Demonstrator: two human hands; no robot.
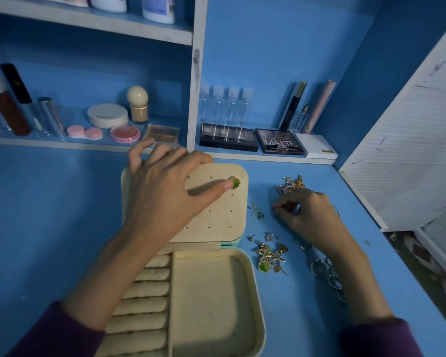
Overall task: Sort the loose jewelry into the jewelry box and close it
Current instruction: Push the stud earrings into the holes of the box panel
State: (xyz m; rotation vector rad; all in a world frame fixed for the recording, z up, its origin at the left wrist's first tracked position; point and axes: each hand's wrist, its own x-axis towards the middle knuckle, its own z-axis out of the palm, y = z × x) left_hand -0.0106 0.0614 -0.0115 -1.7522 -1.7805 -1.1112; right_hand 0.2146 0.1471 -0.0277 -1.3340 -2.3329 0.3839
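Observation:
A cream jewelry box (245,300) lies open on the blue desk, its lid panel (216,217) dotted with earring holes. My left hand (165,191) rests on that panel, thumb pressing a green-stone earring (234,182) against its upper right corner. My right hand (307,215) is on the desk to the right, fingertips pinched on something small that I cannot make out. Loose jewelry lies around it: a silver and gold tangle (290,185) behind, gold earrings with a second green stone (268,258) in front, and silver rings (327,274) under the wrist.
The box's lower half has ring rolls (144,292) and an open compartment. Small studs (258,212) lie beside the lid. Makeup palettes (228,141), clear bottles (224,104) and compacts fill the shelf behind. A white slatted panel (410,150) stands at the right.

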